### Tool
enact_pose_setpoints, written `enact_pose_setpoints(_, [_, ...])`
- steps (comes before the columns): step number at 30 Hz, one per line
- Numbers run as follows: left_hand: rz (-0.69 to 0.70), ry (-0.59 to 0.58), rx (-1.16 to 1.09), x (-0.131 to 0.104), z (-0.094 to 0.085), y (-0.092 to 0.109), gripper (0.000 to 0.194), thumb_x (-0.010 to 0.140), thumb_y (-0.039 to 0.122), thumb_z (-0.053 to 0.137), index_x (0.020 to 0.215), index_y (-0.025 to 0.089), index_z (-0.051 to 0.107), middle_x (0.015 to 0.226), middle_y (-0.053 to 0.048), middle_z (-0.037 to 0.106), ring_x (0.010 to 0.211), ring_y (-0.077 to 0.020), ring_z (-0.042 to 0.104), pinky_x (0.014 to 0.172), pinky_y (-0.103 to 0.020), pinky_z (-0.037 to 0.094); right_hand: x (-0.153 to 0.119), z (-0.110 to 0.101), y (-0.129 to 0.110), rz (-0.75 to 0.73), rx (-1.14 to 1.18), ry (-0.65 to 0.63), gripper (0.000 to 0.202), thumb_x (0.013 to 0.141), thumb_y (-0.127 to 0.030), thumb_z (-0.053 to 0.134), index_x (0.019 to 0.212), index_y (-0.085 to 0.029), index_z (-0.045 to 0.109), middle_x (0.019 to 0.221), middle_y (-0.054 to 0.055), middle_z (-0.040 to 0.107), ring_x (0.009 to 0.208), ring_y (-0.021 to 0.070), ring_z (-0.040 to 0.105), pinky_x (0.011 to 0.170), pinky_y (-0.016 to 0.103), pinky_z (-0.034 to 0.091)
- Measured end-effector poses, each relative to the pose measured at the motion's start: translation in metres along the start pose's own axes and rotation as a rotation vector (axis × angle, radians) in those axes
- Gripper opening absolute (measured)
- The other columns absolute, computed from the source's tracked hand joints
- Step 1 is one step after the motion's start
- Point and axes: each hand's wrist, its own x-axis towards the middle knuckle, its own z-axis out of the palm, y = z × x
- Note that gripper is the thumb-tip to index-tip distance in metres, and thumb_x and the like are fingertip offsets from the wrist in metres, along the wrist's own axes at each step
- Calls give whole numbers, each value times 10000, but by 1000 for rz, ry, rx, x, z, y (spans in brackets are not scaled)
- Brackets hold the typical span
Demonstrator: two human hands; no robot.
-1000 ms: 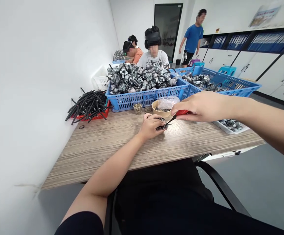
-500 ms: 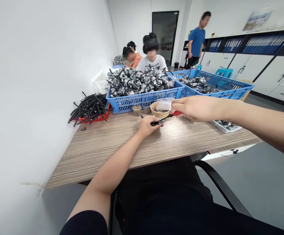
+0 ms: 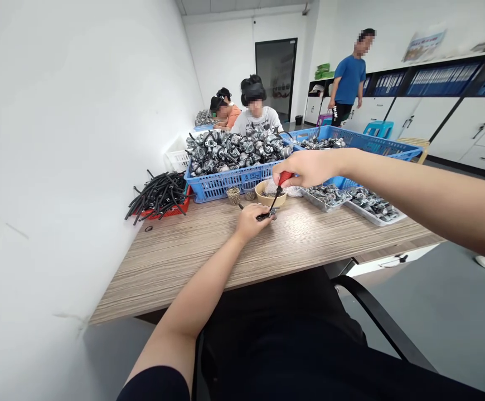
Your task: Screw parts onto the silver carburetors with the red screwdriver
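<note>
My left hand (image 3: pixel 251 222) rests low over the table, its fingers closed round a small metal part with a black hose (image 3: pixel 272 214). That part is mostly hidden by the fingers. Above it, my right hand (image 3: pixel 303 169) grips the red handle of a screwdriver (image 3: pixel 285 178). The dark shaft slants steeply down, and its tip meets the part beside my left fingertips. Just behind stands a round tan bowl (image 3: pixel 267 199) with a bubble-wrap piece and small dark bits in it.
Blue crates (image 3: pixel 213 187) heaped with metal parts line the back. A red tray (image 3: pixel 171 211) of black hoses stands left. Small cups (image 3: pixel 233 196) of brass-coloured pieces and white trays (image 3: pixel 378 218) of metal parts flank the bowl. A person (image 3: pixel 257 118) sits opposite; another (image 3: pixel 348 78) stands behind right.
My right hand has raised the screwdriver handle and swung it left, so the shaft has gone from nearly flat to steep. The left hand still holds the part. The camera view has tilted up.
</note>
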Motion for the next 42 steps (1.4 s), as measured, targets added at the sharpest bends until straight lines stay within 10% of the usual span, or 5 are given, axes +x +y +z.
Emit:
enact_pose_setpoints(16, [19, -22, 70, 1, 2, -2, 203, 961, 350, 980, 1046, 190, 887, 1107, -139, 922, 1061, -309, 866, 1035, -531, 690, 12, 13, -22, 236, -42, 119, 302, 1087, -485, 606, 1086, -214, 737, 715, 6, 738, 673, 189, 628, 738, 344, 400])
enact_pose_setpoints(24, [-29, -98, 183, 1, -2, 9, 156, 995, 338, 922, 1097, 226, 885, 1152, -129, 911, 1099, -322, 834, 1068, -536, 653, -20, 22, -27, 180, -38, 65, 320, 1016, -439, 698, 1288, -271, 712, 944, 35, 792, 763, 224, 648, 712, 342, 386])
enact_pose_setpoints(34, [-55, -435, 323, 37, -68, 11, 542, 888, 561, 957, 1342, 284, 860, 1589, -123, 766, 1605, -431, 534, 1341, -640, 400, -48, 35, -29, 137, 14, 96, 279, 1052, -394, 607, 1256, -244, 726, 925, 92, 762, 737, 255, 636, 706, 395, 427])
enact_pose_setpoints(37, [-90, -577, 366, 55, -76, 2, 942, 761, 649, 1017, 1590, 304, 729, 1652, -123, 722, 1548, -447, 606, 1308, -601, 459, -44, 39, -22, 113, 46, 109, 291, 1034, -378, 644, 1284, -267, 743, 952, 88, 784, 752, 262, 655, 722, 403, 450])
enact_pose_setpoints(42, [-163, -772, 448, 57, -63, -1, 826, 866, 634, 941, 1615, 378, 705, 1353, -31, 867, 1196, -321, 819, 1008, -377, 633, -37, 54, -6, 65, 116, 138, 269, 997, -338, 706, 1255, -278, 752, 1072, 85, 824, 843, 262, 708, 762, 394, 492])
